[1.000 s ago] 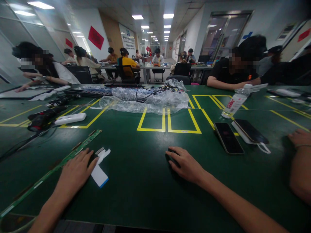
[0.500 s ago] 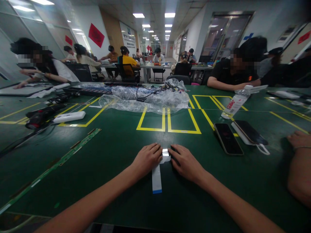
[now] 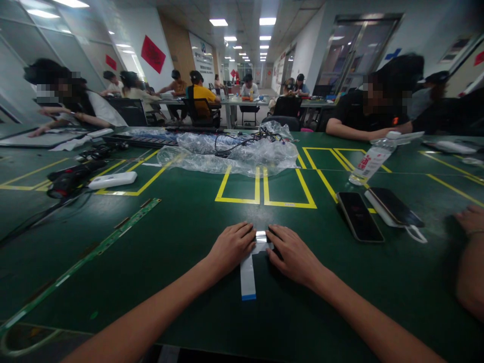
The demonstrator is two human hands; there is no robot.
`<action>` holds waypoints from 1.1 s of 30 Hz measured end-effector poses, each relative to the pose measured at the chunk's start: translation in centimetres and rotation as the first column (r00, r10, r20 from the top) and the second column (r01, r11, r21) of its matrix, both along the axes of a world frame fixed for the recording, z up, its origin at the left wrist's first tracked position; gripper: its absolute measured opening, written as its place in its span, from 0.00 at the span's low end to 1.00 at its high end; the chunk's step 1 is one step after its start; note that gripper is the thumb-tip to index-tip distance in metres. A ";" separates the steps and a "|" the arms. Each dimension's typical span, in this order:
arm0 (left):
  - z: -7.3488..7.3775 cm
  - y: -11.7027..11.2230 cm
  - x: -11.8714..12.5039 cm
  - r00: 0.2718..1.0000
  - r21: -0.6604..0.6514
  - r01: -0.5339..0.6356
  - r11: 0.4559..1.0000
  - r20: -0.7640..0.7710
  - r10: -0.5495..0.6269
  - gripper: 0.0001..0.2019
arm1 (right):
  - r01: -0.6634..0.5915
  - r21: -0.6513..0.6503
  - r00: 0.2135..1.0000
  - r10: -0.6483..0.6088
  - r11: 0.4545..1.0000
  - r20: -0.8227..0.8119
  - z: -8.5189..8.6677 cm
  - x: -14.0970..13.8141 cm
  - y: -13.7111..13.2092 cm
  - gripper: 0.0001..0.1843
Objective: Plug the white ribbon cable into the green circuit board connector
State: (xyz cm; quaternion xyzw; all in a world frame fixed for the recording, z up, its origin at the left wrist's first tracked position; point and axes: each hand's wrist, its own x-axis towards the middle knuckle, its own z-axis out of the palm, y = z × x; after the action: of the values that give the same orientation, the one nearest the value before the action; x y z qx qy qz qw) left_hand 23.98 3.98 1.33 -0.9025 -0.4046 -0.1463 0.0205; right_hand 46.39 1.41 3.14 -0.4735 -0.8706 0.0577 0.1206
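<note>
Ribbon cable (image 3: 247, 275): head view; flat white strip with a blue near end, lying on the green table (image 3: 181, 242), near centre.
Left hand (image 3: 231, 247): palm down, fingers curled narrow, tips pressing the cable's far end.
Right hand (image 3: 293, 256): palm down, fingers on a dark part at that same end.
Step advice: judged best to keep the strip flat and straight, pressing evenly from both sides.
Hidden: the dark part is covered by fingers; connector detail cannot be told.
Cut off: another person's arm (image 3: 469, 262), right edge.
</note>
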 end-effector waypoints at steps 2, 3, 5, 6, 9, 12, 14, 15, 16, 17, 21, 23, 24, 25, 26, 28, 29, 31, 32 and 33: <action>0.0 0.0 0.0 1.000 -0.007 -0.002 1.000 -0.006 0.002 0.18 | 0.001 0.001 1.000 -0.001 1.000 0.012 0.0 0.0 0.0 0.28; 0.0 0.0 -0.1 1.000 -0.007 -0.001 1.000 -0.006 0.001 0.18 | 0.003 0.001 1.000 -0.003 1.000 0.014 0.0 -0.1 -0.1 0.28; -0.1 -0.1 -0.1 1.000 0.000 0.002 1.000 0.000 -0.002 0.18 | 0.003 0.000 1.000 -0.003 1.000 0.015 0.0 -0.1 -0.1 0.29; -0.1 -0.1 -0.1 1.000 0.006 0.002 1.000 0.004 -0.002 0.18 | 0.002 0.001 1.000 -0.002 1.000 0.017 0.0 -0.1 -0.1 0.30; -0.2 0.0 -0.1 1.000 0.014 -0.003 1.000 0.007 0.003 0.18 | -0.001 0.010 0.999 0.001 1.000 0.040 0.0 -0.2 -0.1 0.30; -0.2 0.0 -0.1 1.000 0.007 -0.011 1.000 -0.004 0.011 0.18 | -0.006 0.014 0.998 0.005 1.000 0.067 0.0 -0.3 -0.1 0.30; -0.1 -0.1 -0.1 1.000 -0.001 -0.013 1.000 -0.012 0.013 0.19 | -0.008 0.012 0.997 0.007 1.000 0.077 0.0 -0.3 -0.1 0.30; -0.1 -0.1 0.0 1.000 -0.005 -0.014 1.000 -0.017 0.014 0.19 | -0.007 0.011 0.997 0.007 1.000 0.081 0.1 -0.3 -0.1 0.30; 0.0 -0.2 0.0 1.000 -0.009 -0.017 1.000 -0.025 0.016 0.19 | -0.006 0.009 0.996 0.006 1.000 0.084 0.1 -0.3 -0.1 0.30; 0.1 -0.2 -0.1 0.999 -0.013 -0.023 1.000 -0.037 0.023 0.19 | -0.006 0.006 0.996 0.005 1.000 0.086 0.1 -0.3 -0.1 0.30; 1.1 0.1 -1.8 0.980 -0.036 -0.153 0.988 -0.135 0.147 0.19 | -0.006 -0.027 0.997 0.008 1.000 0.075 0.1 -0.1 -0.1 0.30; 1.8 0.5 -4.0 0.938 -0.043 -0.294 0.955 -0.204 0.280 0.20 | -0.004 -0.049 0.998 0.007 0.999 0.057 0.2 0.0 -0.1 0.31; 2.1 0.6 -5.5 0.906 -0.045 -0.371 0.928 -0.236 0.351 0.22 | -0.002 -0.059 0.999 0.005 0.998 0.049 0.2 0.1 -0.1 0.31; 2.3 0.7 -7.3 0.869 -0.045 -0.444 0.895 -0.263 0.418 0.23 | 0.000 -0.068 0.999 0.003 0.998 0.045 0.2 0.2 -0.1 0.31; 2.4 0.7 -9.3 0.830 -0.044 -0.511 0.858 -0.285 0.479 0.25 | 0.002 -0.074 0.999 0.001 0.997 0.044 0.2 0.2 -0.1 0.32; 2.3 0.3 -13.7 0.749 -0.030 -0.624 0.781 -0.308 0.586 0.27 | 0.006 -0.076 0.999 -0.002 0.997 0.045 0.2 0.3 -0.1 0.31; 2.0 -0.1 -16.0 0.704 -0.008 -0.673 0.739 -0.312 0.638 0.28 | 0.005 -0.076 0.999 -0.002 0.997 0.045 0.1 0.3 -0.1 0.31; 1.2 -1.2 -20.4 0.581 0.047 -0.781 0.622 -0.310 0.753 0.31 | -0.001 -0.072 0.999 0.003 0.997 0.038 0.1 0.2 -0.1 0.31; 0.8 -1.8 -22.4 0.518 0.055 -0.828 0.558 -0.306 0.799 0.33 | -0.004 -0.069 0.999 0.007 0.998 0.034 0.1 0.2 -0.1 0.31; 0.2 -2.3 -24.2 0.464 0.051 -0.865 0.500 -0.302 0.833 0.34 | -0.008 -0.067 0.999 0.010 0.998 0.030 0.1 0.1 -0.1 0.31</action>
State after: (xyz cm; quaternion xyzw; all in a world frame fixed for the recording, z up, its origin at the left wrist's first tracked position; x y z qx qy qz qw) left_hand -0.17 1.64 1.57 -0.5917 -0.7991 0.0382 0.0995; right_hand 46.50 1.33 3.23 -0.4741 -0.8721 0.0801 0.0911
